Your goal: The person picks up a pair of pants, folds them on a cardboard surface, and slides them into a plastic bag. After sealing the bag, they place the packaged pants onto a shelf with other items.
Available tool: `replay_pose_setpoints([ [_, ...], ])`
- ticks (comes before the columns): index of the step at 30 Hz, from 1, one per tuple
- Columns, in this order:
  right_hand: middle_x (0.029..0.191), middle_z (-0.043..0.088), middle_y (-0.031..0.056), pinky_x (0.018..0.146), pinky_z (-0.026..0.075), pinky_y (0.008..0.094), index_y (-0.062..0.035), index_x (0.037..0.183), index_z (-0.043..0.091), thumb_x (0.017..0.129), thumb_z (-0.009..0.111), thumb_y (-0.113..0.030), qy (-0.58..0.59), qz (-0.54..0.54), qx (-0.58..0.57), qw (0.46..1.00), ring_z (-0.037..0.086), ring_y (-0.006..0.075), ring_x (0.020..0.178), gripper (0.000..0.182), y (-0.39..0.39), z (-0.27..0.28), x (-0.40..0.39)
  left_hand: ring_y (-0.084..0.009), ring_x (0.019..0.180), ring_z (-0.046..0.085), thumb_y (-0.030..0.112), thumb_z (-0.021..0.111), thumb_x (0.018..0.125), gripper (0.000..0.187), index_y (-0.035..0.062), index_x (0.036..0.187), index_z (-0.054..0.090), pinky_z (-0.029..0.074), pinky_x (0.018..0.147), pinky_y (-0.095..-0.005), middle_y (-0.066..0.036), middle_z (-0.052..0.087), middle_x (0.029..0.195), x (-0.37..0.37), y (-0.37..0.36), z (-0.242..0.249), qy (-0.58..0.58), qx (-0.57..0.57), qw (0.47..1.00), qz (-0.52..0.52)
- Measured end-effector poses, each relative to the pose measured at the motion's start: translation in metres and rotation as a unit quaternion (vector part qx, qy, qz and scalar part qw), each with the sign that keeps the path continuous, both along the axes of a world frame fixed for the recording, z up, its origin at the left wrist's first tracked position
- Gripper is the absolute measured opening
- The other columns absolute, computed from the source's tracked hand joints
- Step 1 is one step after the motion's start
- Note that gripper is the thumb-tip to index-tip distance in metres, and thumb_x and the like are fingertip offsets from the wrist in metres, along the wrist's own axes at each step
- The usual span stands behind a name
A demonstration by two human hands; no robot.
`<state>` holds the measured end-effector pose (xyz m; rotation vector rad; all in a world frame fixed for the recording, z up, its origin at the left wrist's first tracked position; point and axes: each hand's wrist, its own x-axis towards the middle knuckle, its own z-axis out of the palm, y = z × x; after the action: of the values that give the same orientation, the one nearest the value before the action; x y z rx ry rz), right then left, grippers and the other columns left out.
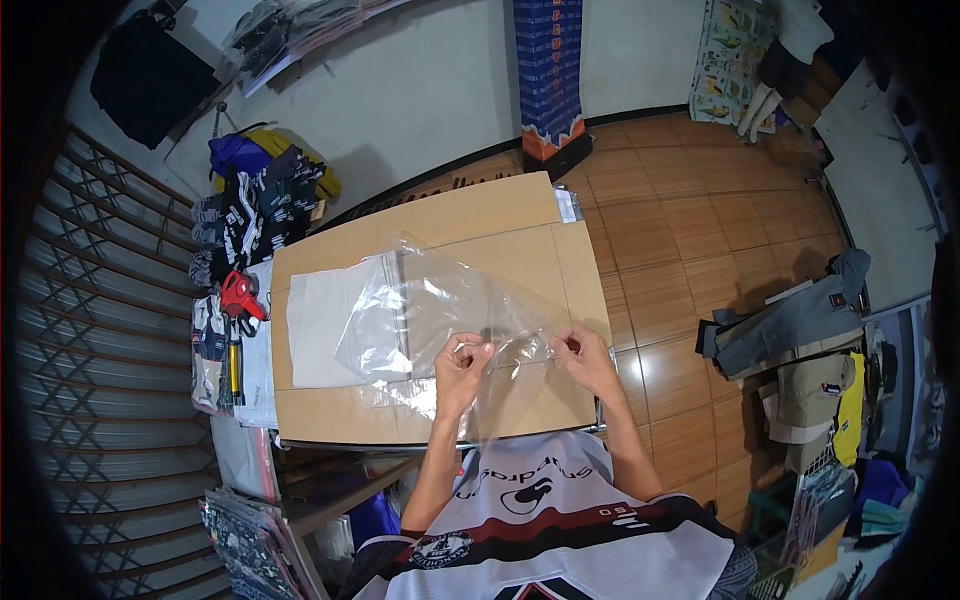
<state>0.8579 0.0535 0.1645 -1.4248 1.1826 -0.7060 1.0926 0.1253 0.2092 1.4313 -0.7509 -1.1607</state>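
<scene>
A clear plastic bag (440, 290) is stretched between my two hands above the cardboard-covered table. My left hand (461, 368) pinches its near edge, thumb against the fingers. To the right, my right hand (583, 357) pinches the same bag near its right end. The bag's far part spreads over a folded light grey cloth (320, 325), which lies flat on the cardboard (340, 415). A dark stripe runs along the cloth's right side, seen through the plastic.
Left of the cardboard lie a red tape dispenser (243, 296) and a yellow-and-black tool (236, 372) on packed garments. A folding metal gate (110, 340) stands at the far left. Grey trousers (800, 315) lie on a stack at right. A blue pillar (548, 70) rises behind.
</scene>
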Motion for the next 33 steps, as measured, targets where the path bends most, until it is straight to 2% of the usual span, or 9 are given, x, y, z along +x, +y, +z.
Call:
replay_pose_setpoints([
  [3,0.088,0.071,0.0101,0.069,0.056,0.0298,0.0018,0.117,0.067,0.095,0.069,-0.004,-0.009,-0.131,-0.12,0.984,0.069,0.0158,0.081,0.023,0.004,0.051,0.015,-0.002,0.073,0.055,0.009,0.076,0.096,0.023,0.0004,0.111,0.06,0.044,0.065,-0.0203,0.001,0.067,0.078,-0.008,0.002,0.0,-0.03,-0.007,0.998,-0.046],
  [6,0.089,0.074,0.0143,0.07,0.057,0.0312,-0.001,0.123,0.07,0.092,0.071,-0.005,0.011,-0.074,-0.153,0.985,0.073,0.0192,0.081,0.031,-0.004,0.049,0.008,-0.0017,0.073,0.055,0.008,0.074,0.097,0.022,-0.0003,0.111,0.059,0.044,0.066,-0.0198,0.003,0.064,0.076,-0.022,0.004,0.006,-0.065,-0.005,0.995,-0.072],
  [9,0.09,0.076,0.0162,0.069,0.058,0.0312,0.0009,0.114,0.075,0.091,0.073,-0.007,0.059,-0.069,-0.203,0.975,0.074,0.0209,0.075,0.025,-0.007,0.051,0.006,-0.0079,0.074,0.059,0.016,0.081,0.092,0.038,-0.0005,0.118,0.059,0.049,0.069,-0.0262,0.0,0.066,0.078,-0.031,0.006,0.006,-0.117,-0.01,0.99,-0.08],
  [12,0.091,0.077,0.017,0.068,0.059,0.0353,-0.0006,0.101,0.078,0.089,0.075,-0.011,0.09,-0.108,-0.185,0.973,0.075,0.0287,0.076,0.017,-0.006,0.055,0.004,-0.0151,0.081,0.062,0.023,0.089,0.082,0.06,-0.0001,0.127,0.057,0.052,0.08,-0.0326,-0.004,0.068,0.087,-0.047,0.014,0.038,-0.288,-0.071,0.946,-0.132],
  [13,0.091,0.077,0.017,0.068,0.059,0.0353,-0.0007,0.1,0.079,0.088,0.075,-0.012,0.094,-0.122,-0.187,0.97,0.076,0.0288,0.076,0.017,-0.006,0.055,0.003,-0.0244,0.089,0.063,0.027,0.093,0.073,0.077,0.0019,0.135,0.054,0.053,0.084,-0.0389,-0.01,0.065,0.098,-0.05,0.02,0.042,-0.312,-0.05,0.935,-0.161],
  [16,0.089,0.077,0.0175,0.068,0.059,0.0355,-0.0007,0.098,0.08,0.088,0.075,-0.013,0.107,-0.165,-0.188,0.962,0.076,0.029,0.074,0.017,-0.007,0.058,-0.006,-0.0299,0.093,0.064,0.021,0.09,0.073,0.078,0.0026,0.137,0.051,0.053,0.085,-0.0418,-0.013,0.06,0.106,-0.061,0.03,0.053,-0.426,-0.069,0.874,-0.223],
  [17,0.09,0.077,0.018,0.069,0.059,0.0357,-0.0005,0.098,0.08,0.088,0.075,-0.013,0.111,-0.182,-0.187,0.959,0.076,0.0289,0.074,0.017,-0.008,0.06,-0.01,-0.0352,0.096,0.063,0.013,0.085,0.074,0.073,0.004,0.138,0.05,0.053,0.085,-0.044,-0.016,0.057,0.109,-0.062,0.032,0.047,-0.432,-0.054,0.867,-0.243],
  [26,0.087,0.076,0.0218,0.067,0.057,0.0347,0.0003,0.101,0.08,0.089,0.076,-0.015,0.154,-0.366,-0.211,0.893,0.076,0.0279,0.072,0.02,-0.012,0.055,-0.087,-0.0385,0.097,0.066,-0.005,0.06,0.087,0.031,0.0025,0.117,0.063,0.054,0.084,-0.0466,-0.018,0.063,0.104,-0.048,0.003,0.048,-0.449,-0.121,0.857,-0.223],
  [33,0.08,0.075,0.0216,0.064,0.055,0.0343,0.002,0.101,0.08,0.09,0.076,-0.018,0.17,-0.495,-0.183,0.832,0.074,0.0262,0.067,0.023,0.003,0.034,-0.128,-0.037,0.096,0.067,-0.003,0.064,0.089,0.025,0.0,0.114,0.063,0.054,0.083,-0.0453,-0.02,0.065,0.103,-0.058,-0.095,0.058,-0.486,-0.223,0.824,-0.189],
])
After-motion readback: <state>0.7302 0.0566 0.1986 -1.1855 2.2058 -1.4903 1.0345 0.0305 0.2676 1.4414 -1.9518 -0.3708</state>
